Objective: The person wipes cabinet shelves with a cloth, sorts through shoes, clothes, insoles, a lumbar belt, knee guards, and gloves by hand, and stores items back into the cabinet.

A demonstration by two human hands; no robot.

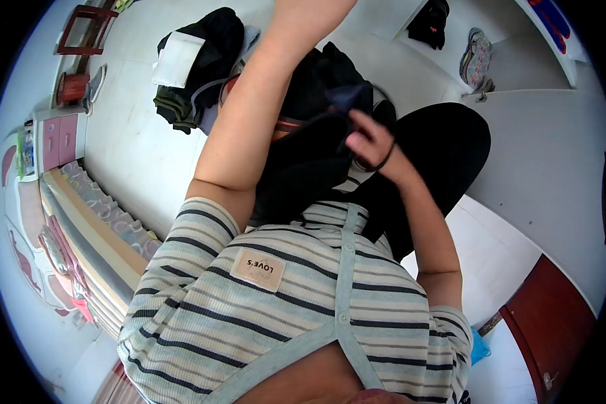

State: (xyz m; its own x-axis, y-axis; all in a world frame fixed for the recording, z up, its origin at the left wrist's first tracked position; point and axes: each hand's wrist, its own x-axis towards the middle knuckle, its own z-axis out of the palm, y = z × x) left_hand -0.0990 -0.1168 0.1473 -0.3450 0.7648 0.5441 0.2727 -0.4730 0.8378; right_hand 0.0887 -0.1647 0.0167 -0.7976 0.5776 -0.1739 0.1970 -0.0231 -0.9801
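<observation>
My left forearm (239, 121) reaches forward over the floor, and its hand lies beyond the top edge of the view. My right hand (374, 143), slightly blurred, has a dark band around the wrist. Its fingers are closed on a dark navy cloth (349, 98), whose full shape I cannot make out. Black clothing (316, 81) lies in a heap in front of me, with part of a reddish-orange rim or strip (289, 125) showing among it. Beside it, to the left, more dark clothes (215, 34) are piled under a white flat packet (179, 59), with folded olive-green fabric (173, 110) below.
A bed (91, 222) and pink drawers (59, 140) stand at the left. Shoes (95, 86) and a red stool (73, 89) are farther back. A white door (545, 155) is at the right, near patterned slippers (477, 59) and a black bag-like item (429, 24).
</observation>
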